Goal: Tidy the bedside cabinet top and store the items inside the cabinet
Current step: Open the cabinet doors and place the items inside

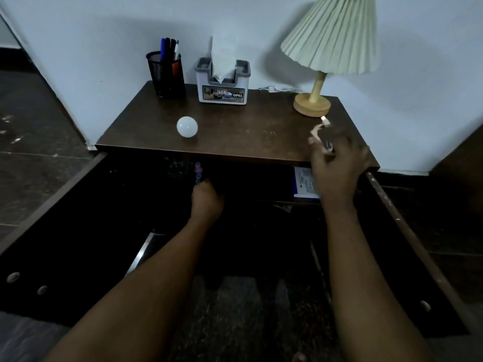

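Right hand (pixel 337 165) is pinching a white cable (pixel 324 122) (motion-blurred) over the cabinet top (pixel 235 131) at 4 o'clock, near the lamp (pixel 312 104). Left hand (pixel 206 199) is reaching into the dark open cabinet below, and its grip cannot be told. Bulb (pixel 187 126) is lying at 9 o'clock, pen holder (pixel 167 74) at 11, tissue box (pixel 222 86) at 12.

We read "OPEL" on the tissue box (pixel 223 74), at the right end of its front sticker (pixel 214 93); the rest of the sticker was too small. The box (pixel 304 182) in the cabinet (pixel 235 131) had print, illegible to us.
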Motion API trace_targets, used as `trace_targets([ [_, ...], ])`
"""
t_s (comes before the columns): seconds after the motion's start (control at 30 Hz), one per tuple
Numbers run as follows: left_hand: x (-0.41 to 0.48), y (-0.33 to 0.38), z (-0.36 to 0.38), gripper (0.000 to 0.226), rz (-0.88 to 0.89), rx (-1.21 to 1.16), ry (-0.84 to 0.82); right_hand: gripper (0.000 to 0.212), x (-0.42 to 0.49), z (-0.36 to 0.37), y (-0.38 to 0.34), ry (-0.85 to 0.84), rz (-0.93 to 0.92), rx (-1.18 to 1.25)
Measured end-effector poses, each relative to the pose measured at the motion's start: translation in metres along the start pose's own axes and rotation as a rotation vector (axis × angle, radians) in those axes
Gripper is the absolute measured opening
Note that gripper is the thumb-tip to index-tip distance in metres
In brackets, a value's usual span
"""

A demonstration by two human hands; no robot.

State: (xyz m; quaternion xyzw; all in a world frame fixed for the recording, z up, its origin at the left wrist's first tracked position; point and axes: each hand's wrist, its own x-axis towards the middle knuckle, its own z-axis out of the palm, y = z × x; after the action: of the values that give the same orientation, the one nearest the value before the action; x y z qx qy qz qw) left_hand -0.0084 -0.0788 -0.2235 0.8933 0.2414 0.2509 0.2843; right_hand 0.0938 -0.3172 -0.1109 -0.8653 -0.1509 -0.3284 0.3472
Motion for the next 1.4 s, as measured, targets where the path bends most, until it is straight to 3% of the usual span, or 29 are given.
trace_targets([
  [0.07,0.002,-0.004,0.001,0.021,-0.06,0.026,-0.045,0.044,-0.052,0.002,-0.02,0.188,-0.124,0.239],
  [0.1,0.002,-0.005,0.001,0.019,-0.083,0.039,-0.072,0.046,-0.079,0.007,-0.029,0.203,-0.135,0.328],
  [0.17,0.003,-0.007,0.002,0.018,-0.101,0.039,-0.089,0.048,-0.124,0.03,-0.041,0.031,-0.145,0.378],
  [0.27,0.002,-0.008,0.001,0.017,-0.126,-0.009,-0.057,0.044,-0.153,0.071,-0.043,-0.286,-0.095,0.218],
  [0.43,-0.001,-0.012,0.003,0.016,-0.121,-0.079,0.005,0.039,-0.107,0.128,-0.048,-0.492,-0.006,-0.074],
  [0.57,-0.001,-0.007,0.008,0.02,-0.138,-0.079,0.049,0.047,-0.094,0.168,-0.036,-0.893,0.111,-0.195],
  [0.6,-0.001,-0.008,0.009,0.022,-0.14,-0.082,0.048,0.051,-0.098,0.171,-0.032,-0.927,0.123,-0.199],
  [0.8,-0.01,-0.004,0.008,0.031,-0.131,-0.13,0.033,0.066,-0.123,0.152,-0.023,-0.679,0.003,-0.184],
  [0.93,-0.039,0.021,0.001,0.024,-0.073,-0.047,0.278,0.065,-0.141,0.149,-0.011,-0.639,-0.004,-0.182],
  [1.1,-0.01,0.071,-0.043,0.039,0.282,-0.019,0.527,0.07,-0.157,0.134,-0.01,-0.516,-0.015,-0.168],
  [1.17,0.019,0.089,-0.071,0.051,0.189,0.044,0.557,0.066,-0.157,0.127,-0.011,-0.467,-0.003,-0.132],
  [1.23,0.048,0.089,-0.094,0.057,0.03,0.113,0.47,0.06,-0.156,0.122,-0.007,-0.426,0.027,-0.066],
  [1.3,0.071,0.072,-0.105,0.056,-0.089,0.181,0.247,0.056,-0.155,0.115,-0.005,-0.424,0.04,0.001],
  [1.37,0.078,0.054,-0.105,0.045,-0.103,0.195,0.126,0.056,-0.152,0.107,-0.005,-0.442,0.059,0.021],
  [1.4,0.076,0.049,-0.103,0.043,-0.074,0.144,0.161,0.055,-0.149,0.106,-0.004,-0.448,0.088,0.038],
])
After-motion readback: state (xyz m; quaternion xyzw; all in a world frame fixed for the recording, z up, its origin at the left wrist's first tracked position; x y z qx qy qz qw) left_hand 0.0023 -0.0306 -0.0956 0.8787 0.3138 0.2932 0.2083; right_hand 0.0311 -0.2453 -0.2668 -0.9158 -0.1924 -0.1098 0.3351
